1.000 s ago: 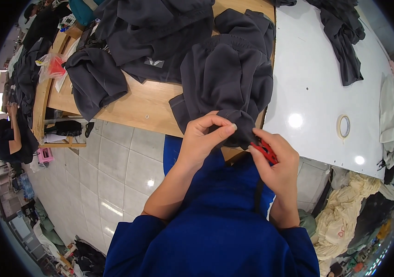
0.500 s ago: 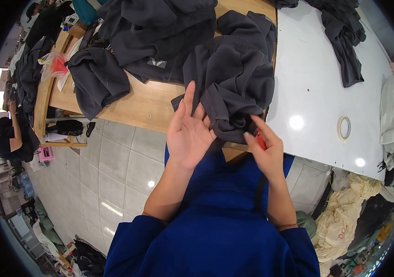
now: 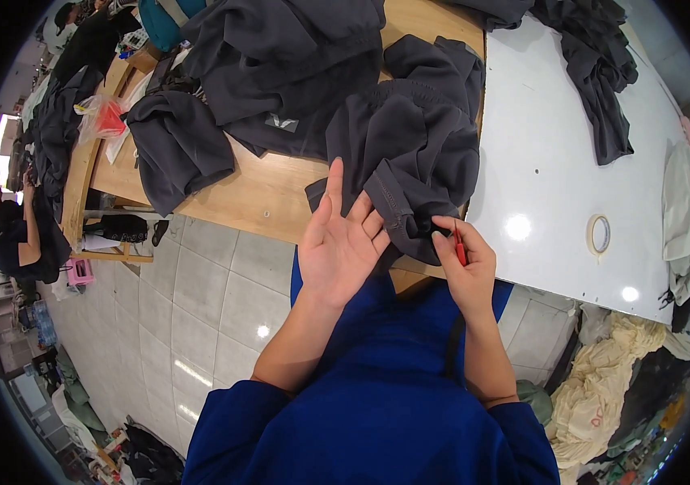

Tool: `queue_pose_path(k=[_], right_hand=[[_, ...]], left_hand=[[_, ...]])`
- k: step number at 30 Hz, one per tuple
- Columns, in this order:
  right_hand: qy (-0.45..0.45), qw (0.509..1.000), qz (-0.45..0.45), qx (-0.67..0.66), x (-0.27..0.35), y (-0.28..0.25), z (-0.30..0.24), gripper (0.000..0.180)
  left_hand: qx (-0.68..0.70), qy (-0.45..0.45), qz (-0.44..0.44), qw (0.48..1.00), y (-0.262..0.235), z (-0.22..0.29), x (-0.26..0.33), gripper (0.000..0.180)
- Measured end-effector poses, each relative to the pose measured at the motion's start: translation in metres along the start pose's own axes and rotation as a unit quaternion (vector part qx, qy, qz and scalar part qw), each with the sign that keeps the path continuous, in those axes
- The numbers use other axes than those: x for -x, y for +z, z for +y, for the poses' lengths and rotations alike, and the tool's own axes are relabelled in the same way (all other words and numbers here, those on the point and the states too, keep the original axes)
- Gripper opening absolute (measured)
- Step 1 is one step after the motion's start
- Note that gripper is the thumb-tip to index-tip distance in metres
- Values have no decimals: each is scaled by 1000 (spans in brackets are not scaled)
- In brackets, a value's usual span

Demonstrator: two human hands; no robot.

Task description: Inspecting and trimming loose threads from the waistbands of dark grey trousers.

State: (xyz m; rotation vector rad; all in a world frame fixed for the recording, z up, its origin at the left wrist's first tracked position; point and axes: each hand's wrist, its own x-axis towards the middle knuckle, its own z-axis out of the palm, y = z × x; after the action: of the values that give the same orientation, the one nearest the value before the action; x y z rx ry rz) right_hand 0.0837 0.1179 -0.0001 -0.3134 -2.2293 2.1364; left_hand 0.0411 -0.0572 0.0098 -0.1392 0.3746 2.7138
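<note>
A crumpled dark grey garment (image 3: 422,133) lies at the table's front edge, its stitched hem (image 3: 393,206) hanging toward me. My left hand (image 3: 337,250) is palm up beside that hem, with the forefinger stretched out and the other fingertips against or just under the cloth. In my right hand (image 3: 468,263) sits a small red-handled tool (image 3: 460,245) with a thin tip; its exact kind is hard to make out. The right thumb and forefinger come together at the dark opening of the hem. Whether they pinch cloth or a thread there is too small to tell.
More dark grey garments (image 3: 280,65) cover the wooden table (image 3: 256,190). On the right, a white table (image 3: 547,218) bears a tape roll (image 3: 598,234) and another dark garment (image 3: 600,81). Cream cloth (image 3: 596,396) is heaped below it. People (image 3: 17,230) are at the far left.
My right thumb and forefinger have drawn together at the hem opening, with the red-handled tool still in that hand. The left hand stays palm up. The whole view has shifted slightly.
</note>
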Motion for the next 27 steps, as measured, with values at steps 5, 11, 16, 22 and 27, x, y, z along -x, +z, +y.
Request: queue_pose_path(k=[5, 11, 16, 22, 27], right_hand=[[-132, 975, 54, 170, -17, 6, 15, 26], [-121, 961, 79, 237, -37, 4, 20, 24], [-63, 956, 31, 285, -41, -1, 19, 16], [35, 996, 25, 81, -38, -16, 11, 11], [-98, 986, 11, 137, -35, -11, 9, 11]], left_hand=[[-28, 2, -6, 1000, 3, 1, -1, 52], [-105, 23, 46, 993, -4, 0, -4, 50], [-132, 27, 31, 990, -8, 1, -5, 48], [-158, 39, 40, 986, -9, 1, -6, 45], [-154, 37, 34, 987, -12, -3, -5, 44]])
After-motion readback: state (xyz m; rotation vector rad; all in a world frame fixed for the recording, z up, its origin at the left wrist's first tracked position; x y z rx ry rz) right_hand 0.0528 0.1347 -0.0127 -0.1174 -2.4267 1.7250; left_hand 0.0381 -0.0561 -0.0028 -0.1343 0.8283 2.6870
